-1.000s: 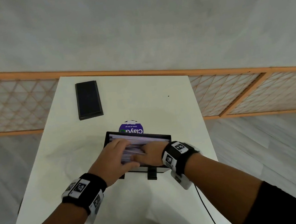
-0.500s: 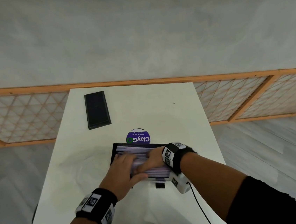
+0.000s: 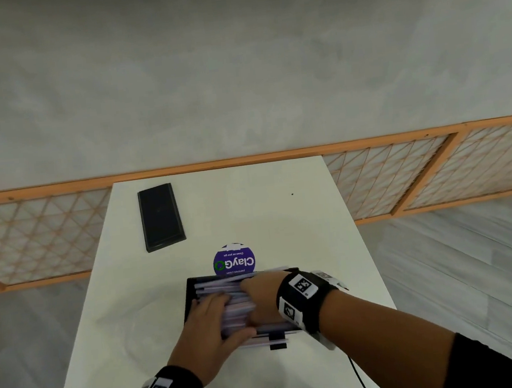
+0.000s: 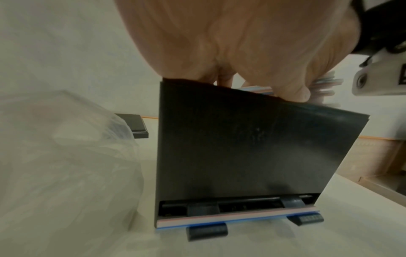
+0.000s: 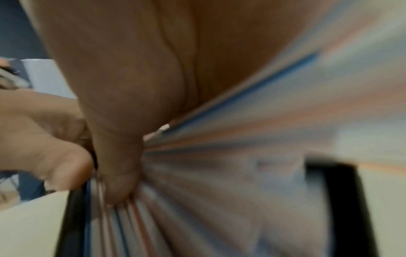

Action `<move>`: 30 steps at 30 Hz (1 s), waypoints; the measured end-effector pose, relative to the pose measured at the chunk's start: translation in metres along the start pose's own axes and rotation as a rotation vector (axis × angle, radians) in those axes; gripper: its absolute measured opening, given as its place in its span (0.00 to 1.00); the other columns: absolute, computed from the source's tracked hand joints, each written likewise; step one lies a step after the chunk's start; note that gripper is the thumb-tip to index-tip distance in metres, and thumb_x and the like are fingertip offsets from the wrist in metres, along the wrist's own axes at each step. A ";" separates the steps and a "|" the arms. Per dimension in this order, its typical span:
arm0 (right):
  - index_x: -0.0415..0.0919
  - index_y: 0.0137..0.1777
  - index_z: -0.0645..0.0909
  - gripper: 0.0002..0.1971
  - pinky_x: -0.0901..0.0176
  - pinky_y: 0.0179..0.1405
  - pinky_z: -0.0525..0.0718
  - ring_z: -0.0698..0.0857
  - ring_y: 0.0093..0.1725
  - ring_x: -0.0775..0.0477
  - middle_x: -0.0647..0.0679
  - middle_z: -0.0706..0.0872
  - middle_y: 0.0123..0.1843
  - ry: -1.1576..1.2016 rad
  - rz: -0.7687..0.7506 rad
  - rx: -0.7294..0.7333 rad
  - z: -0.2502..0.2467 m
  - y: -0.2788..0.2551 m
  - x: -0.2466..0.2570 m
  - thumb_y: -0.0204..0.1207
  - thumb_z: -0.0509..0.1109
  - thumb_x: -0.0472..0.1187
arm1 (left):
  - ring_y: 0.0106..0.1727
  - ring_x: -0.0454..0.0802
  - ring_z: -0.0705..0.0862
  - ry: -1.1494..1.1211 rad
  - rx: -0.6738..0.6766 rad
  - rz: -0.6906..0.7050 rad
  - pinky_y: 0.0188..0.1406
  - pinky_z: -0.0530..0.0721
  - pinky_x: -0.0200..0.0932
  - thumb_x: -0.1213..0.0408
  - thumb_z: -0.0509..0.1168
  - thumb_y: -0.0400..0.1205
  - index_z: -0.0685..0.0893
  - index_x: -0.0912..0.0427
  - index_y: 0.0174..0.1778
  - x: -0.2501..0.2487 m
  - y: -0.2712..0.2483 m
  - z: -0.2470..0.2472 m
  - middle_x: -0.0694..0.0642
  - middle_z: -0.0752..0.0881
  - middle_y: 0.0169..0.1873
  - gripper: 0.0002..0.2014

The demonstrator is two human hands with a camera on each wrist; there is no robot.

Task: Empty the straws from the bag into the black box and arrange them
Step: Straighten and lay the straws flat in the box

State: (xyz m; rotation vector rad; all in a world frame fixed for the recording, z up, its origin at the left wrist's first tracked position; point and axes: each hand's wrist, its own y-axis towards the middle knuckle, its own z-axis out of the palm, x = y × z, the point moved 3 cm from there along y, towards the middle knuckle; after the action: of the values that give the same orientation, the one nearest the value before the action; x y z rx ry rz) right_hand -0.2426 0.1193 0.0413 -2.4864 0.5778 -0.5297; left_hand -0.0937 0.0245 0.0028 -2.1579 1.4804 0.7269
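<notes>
Your left hand (image 3: 213,328) and right hand (image 3: 264,297) grip pastel straws (image 3: 220,287) inside the black rectangular box (image 3: 190,298). Just beyond your grip lies a round purple sticker (image 3: 234,262); farther beyond-left, a flat black slab (image 3: 160,216); left, a clear plastic bag (image 4: 66,165).

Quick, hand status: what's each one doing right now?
Left hand: fingers and thumb curled round the straws in the box.
Right hand: grips the straws too.
</notes>
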 end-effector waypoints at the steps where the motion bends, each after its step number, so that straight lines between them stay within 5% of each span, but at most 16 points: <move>1: 0.44 0.60 0.79 0.22 0.48 0.51 0.88 0.86 0.49 0.39 0.43 0.88 0.53 -0.017 -0.020 -0.036 -0.002 -0.003 0.000 0.72 0.75 0.57 | 0.68 0.41 0.71 -0.007 0.002 -0.007 0.72 0.71 0.37 0.28 0.70 0.74 0.76 0.51 0.77 -0.002 0.002 -0.001 0.41 0.75 0.70 0.41; 8: 0.41 0.65 0.76 0.15 0.43 0.52 0.84 0.84 0.55 0.36 0.41 0.84 0.58 -0.072 -0.131 -0.163 -0.012 -0.019 -0.001 0.80 0.67 0.44 | 0.66 0.41 0.75 -0.032 -0.012 -0.022 0.69 0.78 0.40 0.26 0.68 0.73 0.76 0.48 0.74 0.006 0.005 0.005 0.41 0.79 0.66 0.39; 12: 0.41 0.67 0.77 0.22 0.44 0.58 0.82 0.82 0.61 0.38 0.41 0.82 0.63 -0.108 -0.127 -0.142 -0.006 -0.017 -0.009 0.78 0.72 0.51 | 0.66 0.42 0.76 -0.052 -0.028 -0.045 0.69 0.78 0.41 0.20 0.65 0.69 0.77 0.48 0.73 0.003 0.004 0.004 0.42 0.78 0.65 0.45; 17: 0.47 0.60 0.81 0.20 0.47 0.54 0.89 0.89 0.52 0.38 0.44 0.89 0.54 -0.047 -0.047 -0.021 0.009 -0.005 -0.010 0.72 0.75 0.55 | 0.69 0.44 0.74 -0.069 -0.035 -0.064 0.73 0.77 0.45 0.25 0.72 0.69 0.72 0.47 0.77 0.001 0.002 0.003 0.42 0.73 0.70 0.45; 19: 0.49 0.60 0.82 0.22 0.47 0.55 0.90 0.89 0.50 0.40 0.46 0.90 0.52 -0.007 -0.042 0.036 0.012 0.006 -0.011 0.69 0.77 0.58 | 0.73 0.42 0.71 -0.067 -0.038 -0.062 0.78 0.72 0.44 0.26 0.73 0.70 0.71 0.47 0.79 0.000 0.002 0.002 0.42 0.72 0.74 0.46; 23: 0.48 0.65 0.83 0.36 0.46 0.56 0.90 0.89 0.50 0.43 0.47 0.90 0.54 0.045 0.044 0.178 0.003 0.025 -0.018 0.57 0.83 0.63 | 0.83 0.39 0.63 -0.042 -0.034 -0.049 0.85 0.43 0.42 0.27 0.72 0.71 0.71 0.48 0.80 -0.003 0.004 0.000 0.41 0.68 0.79 0.45; 26: 0.46 0.63 0.86 0.35 0.49 0.54 0.91 0.91 0.49 0.43 0.45 0.91 0.53 0.077 0.077 0.303 0.001 0.033 -0.019 0.58 0.83 0.63 | 0.81 0.34 0.60 -0.068 -0.036 -0.061 0.82 0.37 0.32 0.31 0.75 0.71 0.71 0.48 0.80 -0.004 0.004 -0.001 0.38 0.65 0.78 0.44; 30: 0.48 0.61 0.88 0.37 0.46 0.55 0.92 0.91 0.50 0.42 0.45 0.92 0.52 0.103 0.093 0.362 -0.002 0.034 -0.020 0.52 0.84 0.65 | 0.83 0.43 0.63 -0.072 -0.015 -0.096 0.71 0.36 0.15 0.27 0.73 0.70 0.70 0.51 0.81 0.000 0.005 0.002 0.47 0.67 0.83 0.48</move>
State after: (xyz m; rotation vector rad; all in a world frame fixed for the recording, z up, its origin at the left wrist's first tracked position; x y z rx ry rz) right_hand -0.2699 0.1020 0.0183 -2.0911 0.5777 -0.6648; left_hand -0.0990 0.0238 0.0013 -2.1743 1.3293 0.7757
